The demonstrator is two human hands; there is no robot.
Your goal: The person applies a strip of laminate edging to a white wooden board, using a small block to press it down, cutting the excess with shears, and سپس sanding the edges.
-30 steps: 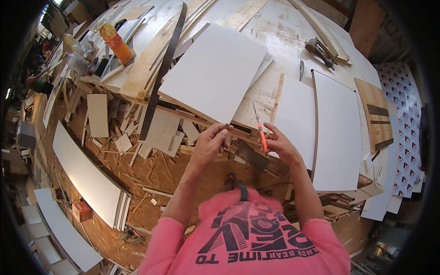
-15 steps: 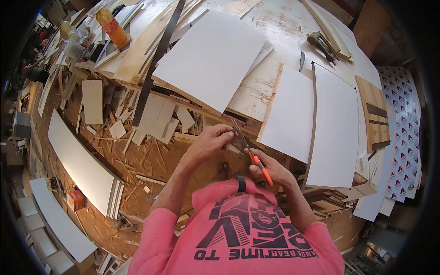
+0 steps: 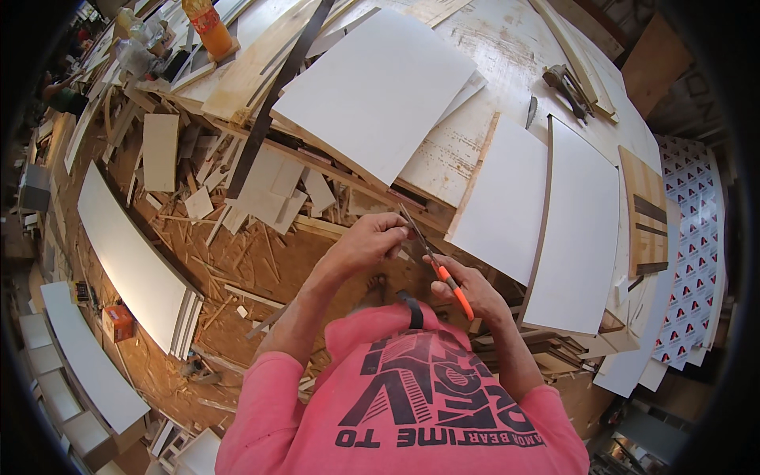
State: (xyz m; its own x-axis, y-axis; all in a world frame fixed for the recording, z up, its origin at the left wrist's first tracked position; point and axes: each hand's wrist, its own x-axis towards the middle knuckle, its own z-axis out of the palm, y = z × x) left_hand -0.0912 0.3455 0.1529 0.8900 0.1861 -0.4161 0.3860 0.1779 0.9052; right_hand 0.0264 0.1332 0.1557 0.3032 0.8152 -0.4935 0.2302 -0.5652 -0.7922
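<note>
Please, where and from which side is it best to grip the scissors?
Grip the scissors by their orange handles, probably from the lower right, where the right hand holds them: the slim blades point up and left, close to the left hand.

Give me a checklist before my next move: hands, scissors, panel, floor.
1. Scissors gripped: ok, in the right hand.
2. Left hand well clear of the scissors: not ok, they are very close.
3. Left hand's piece identified: cannot tell, the grip hides whatever it may hold.
4. Large white panel supported: ok, it rests on the table.
5. Floor clear: not ok, wood offcuts litter it.
</note>
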